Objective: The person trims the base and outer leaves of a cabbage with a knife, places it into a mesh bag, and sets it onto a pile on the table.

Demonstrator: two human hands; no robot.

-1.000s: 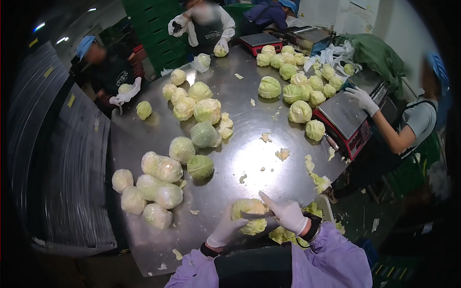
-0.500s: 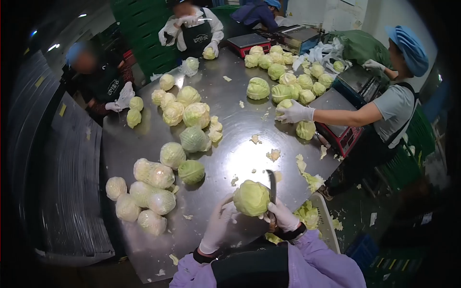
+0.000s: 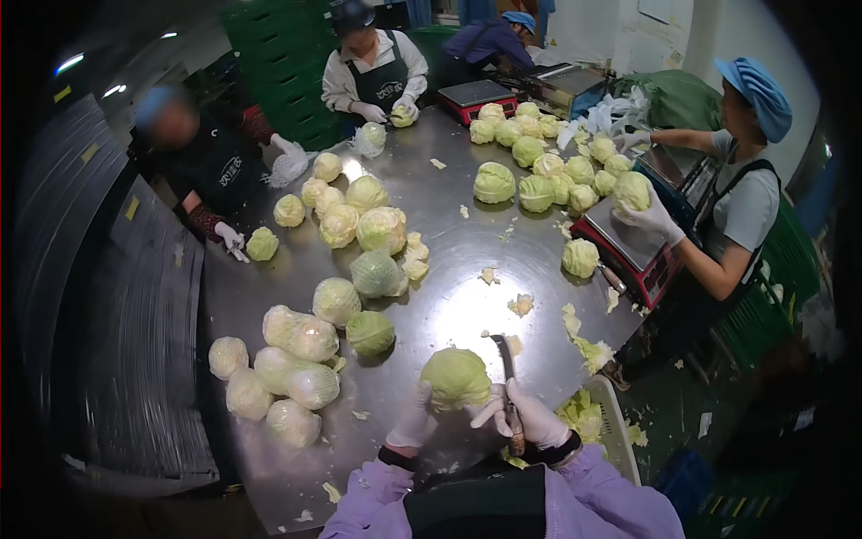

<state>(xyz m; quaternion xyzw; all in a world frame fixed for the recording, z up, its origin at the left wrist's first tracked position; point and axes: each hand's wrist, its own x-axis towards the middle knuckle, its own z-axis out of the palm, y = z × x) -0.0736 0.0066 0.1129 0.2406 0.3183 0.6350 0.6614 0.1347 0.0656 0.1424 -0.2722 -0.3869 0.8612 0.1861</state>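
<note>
A trimmed pale green cabbage [image 3: 456, 379] rests against the gloved fingers of my left hand [image 3: 414, 418], which grips it from the left and below, near the front of the table. My right hand [image 3: 536, 418], also gloved, is closed round a knife [image 3: 506, 355] with a dark curved blade and a brownish handle. The blade points up and away, just right of the cabbage. Fingers of the right hand reach toward the cabbage's lower right side. A loose green cabbage [image 3: 370, 333] lies on the metal table [image 3: 431, 449] to the left, beside several wrapped cabbages [image 3: 296, 375].
More cabbages [image 3: 382, 231] fill the table's middle left and far right. Leaf scraps [image 3: 521, 305] are scattered ahead. A white basket [image 3: 620, 431] of leaves stands at lower right. One co-worker [image 3: 750, 180] handles a cabbage by a red scale [image 3: 651, 260]; others work around the far edges.
The cabbage in my left hand has turned and shifted slightly left, and the knife has come away from its side. The co-worker at right has lifted a cabbage over the scale.
</note>
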